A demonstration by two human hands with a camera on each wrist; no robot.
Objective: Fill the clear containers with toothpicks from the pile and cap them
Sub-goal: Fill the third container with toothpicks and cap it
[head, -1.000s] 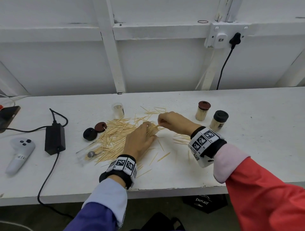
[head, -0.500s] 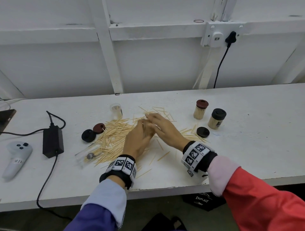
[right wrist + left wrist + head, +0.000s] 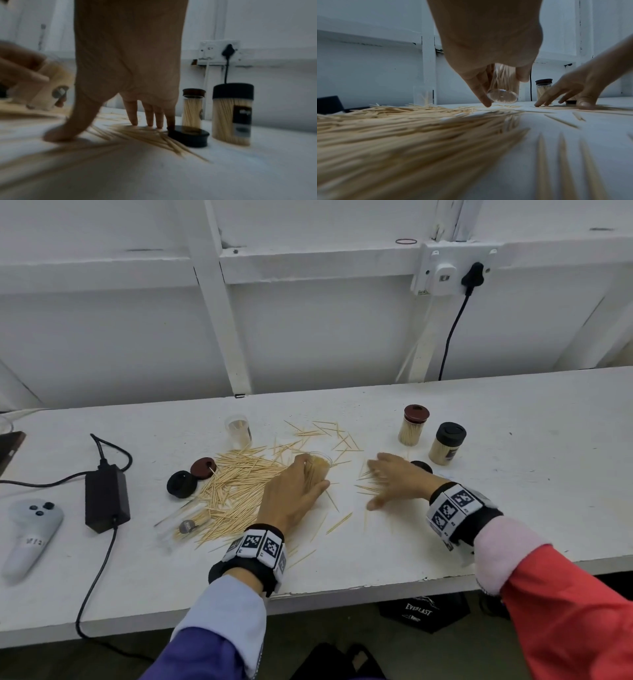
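Note:
My left hand (image 3: 308, 478) grips a clear container (image 3: 322, 465) packed with toothpicks and holds it tilted just above the table; the left wrist view shows its round base (image 3: 502, 96). My right hand (image 3: 376, 484) lies spread to the right of it, its fingers (image 3: 133, 115) pressing on loose toothpicks (image 3: 154, 136). A black cap (image 3: 421, 465) sits by its little finger. The main toothpick pile (image 3: 236, 484) lies left of my left hand. A nearly empty clear container (image 3: 238, 430) stands behind the pile. Another (image 3: 181, 525) lies on its side at the pile's near left.
Two capped, full containers stand at the back right, one brown-lidded (image 3: 413, 426), one black-lidded (image 3: 447, 443). A brown cap (image 3: 203, 468) and a black cap (image 3: 181, 483) lie left of the pile. Further left are a power adapter (image 3: 107, 498) and a white controller (image 3: 29, 534).
My right hand has left the mouth of the held container and moved right and down onto the loose toothpicks. My left hand has kept its hold on the container.

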